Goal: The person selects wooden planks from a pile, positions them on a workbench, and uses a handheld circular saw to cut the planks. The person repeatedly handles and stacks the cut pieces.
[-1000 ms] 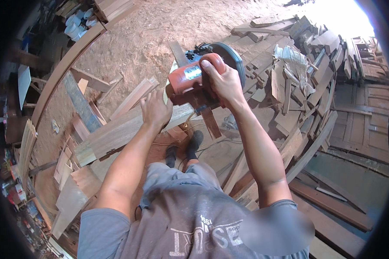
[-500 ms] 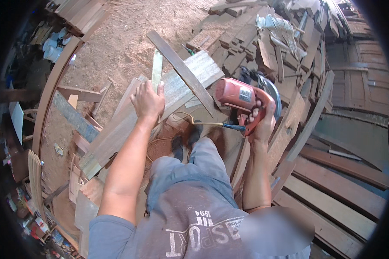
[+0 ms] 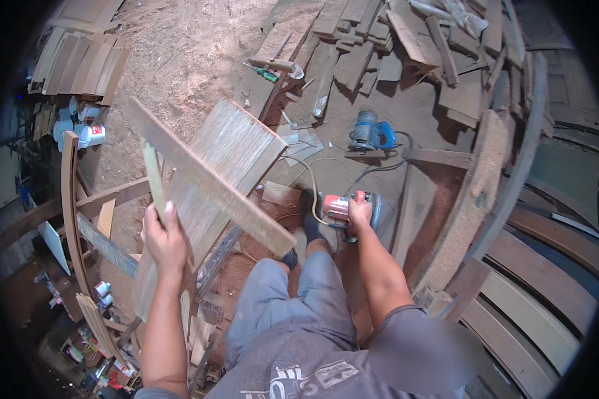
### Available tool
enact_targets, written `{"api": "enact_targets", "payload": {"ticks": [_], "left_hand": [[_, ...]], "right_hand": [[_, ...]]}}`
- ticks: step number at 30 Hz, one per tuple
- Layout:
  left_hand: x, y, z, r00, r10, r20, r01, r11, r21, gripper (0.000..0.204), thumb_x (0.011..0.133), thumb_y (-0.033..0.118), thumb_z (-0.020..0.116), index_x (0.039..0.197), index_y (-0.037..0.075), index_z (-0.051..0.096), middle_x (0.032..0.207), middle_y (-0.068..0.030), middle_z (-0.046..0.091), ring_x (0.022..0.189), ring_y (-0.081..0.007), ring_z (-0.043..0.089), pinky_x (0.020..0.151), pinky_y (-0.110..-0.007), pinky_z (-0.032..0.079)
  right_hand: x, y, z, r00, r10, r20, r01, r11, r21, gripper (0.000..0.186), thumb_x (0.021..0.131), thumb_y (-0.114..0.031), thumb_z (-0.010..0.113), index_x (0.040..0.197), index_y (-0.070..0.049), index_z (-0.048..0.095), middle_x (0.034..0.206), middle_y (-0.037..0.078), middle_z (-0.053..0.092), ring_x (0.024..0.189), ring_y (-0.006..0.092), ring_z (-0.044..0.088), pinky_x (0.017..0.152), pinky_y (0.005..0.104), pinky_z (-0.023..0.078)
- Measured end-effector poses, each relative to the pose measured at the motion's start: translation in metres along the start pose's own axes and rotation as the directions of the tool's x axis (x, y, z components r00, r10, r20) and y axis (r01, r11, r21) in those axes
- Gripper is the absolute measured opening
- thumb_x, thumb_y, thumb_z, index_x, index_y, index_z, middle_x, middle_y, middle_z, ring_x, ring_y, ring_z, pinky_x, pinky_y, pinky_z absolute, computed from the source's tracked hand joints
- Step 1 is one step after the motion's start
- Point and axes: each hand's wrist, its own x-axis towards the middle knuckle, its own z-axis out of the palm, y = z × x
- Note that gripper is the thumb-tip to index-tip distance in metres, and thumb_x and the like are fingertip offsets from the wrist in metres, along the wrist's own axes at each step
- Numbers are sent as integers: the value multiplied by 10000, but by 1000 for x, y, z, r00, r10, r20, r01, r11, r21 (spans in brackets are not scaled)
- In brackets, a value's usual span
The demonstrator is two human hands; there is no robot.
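My left hand (image 3: 165,241) is closed round a pale wooden strip (image 3: 154,176). The strip's far end meets a longer brown wooden strip (image 3: 213,186), which slants across above a wide board (image 3: 236,143); I cannot tell how the two are joined. My right hand (image 3: 360,217) grips the handle of a red circular saw (image 3: 337,207), low by the floor beside my foot. Its round guard shows to the right of my hand, and a yellowish cord (image 3: 315,186) loops from it past my shoe.
A blue power tool (image 3: 369,133) rests on the floor beyond the saw. Further off lie a green-handled screwdriver (image 3: 266,74) and heaped offcuts (image 3: 353,63). White buckets (image 3: 91,136) stand at left near stacked slats (image 3: 83,63). Long planks (image 3: 512,319) line the right side.
My right hand has lowered the circular saw from in front of me toward the floor. My left hand has moved left and nearer to me, lifting the wooden strips off the wide board.
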Motion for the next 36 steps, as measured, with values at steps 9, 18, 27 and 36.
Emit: {"api": "enact_targets", "payload": {"ticks": [9,18,27,36], "left_hand": [[-13,5,0,995,-98,20,100,958,-268,270,1152,247,514,1264,8,573,1090,-26,589,1039,-117,515,944,-305,428],[-22,-13,-9,992,-98,81,118,948,-297,387,1163,273,478,1431,-5,484,1356,-88,579,1266,-151,532,1135,-348,399],[-25,-13,-6,997,-64,-41,59,992,-112,246,1100,232,570,1189,7,619,1017,-113,575,977,-249,559,904,-403,443],[-4,1,-3,981,166,-97,-151,978,147,364,1067,399,612,1115,38,633,1019,-177,643,1026,-405,610,943,-531,423]], "right_hand": [[137,43,74,983,82,161,-32,956,-292,733,869,-327,754,1438,69,514,1408,337,638,1349,488,609,1159,535,480],[220,60,182,938,-155,310,319,735,-599,576,917,-224,731,1401,60,601,1324,280,672,1243,440,682,1063,489,571],[0,-248,94,426,-842,330,173,434,884,589,1195,-372,403,1540,94,509,1551,225,580,1440,329,561,1253,447,390],[-203,-404,-126,-462,-768,443,884,-357,302,459,1069,-189,579,1498,-26,590,1531,188,597,1498,382,475,1279,482,356]]}}
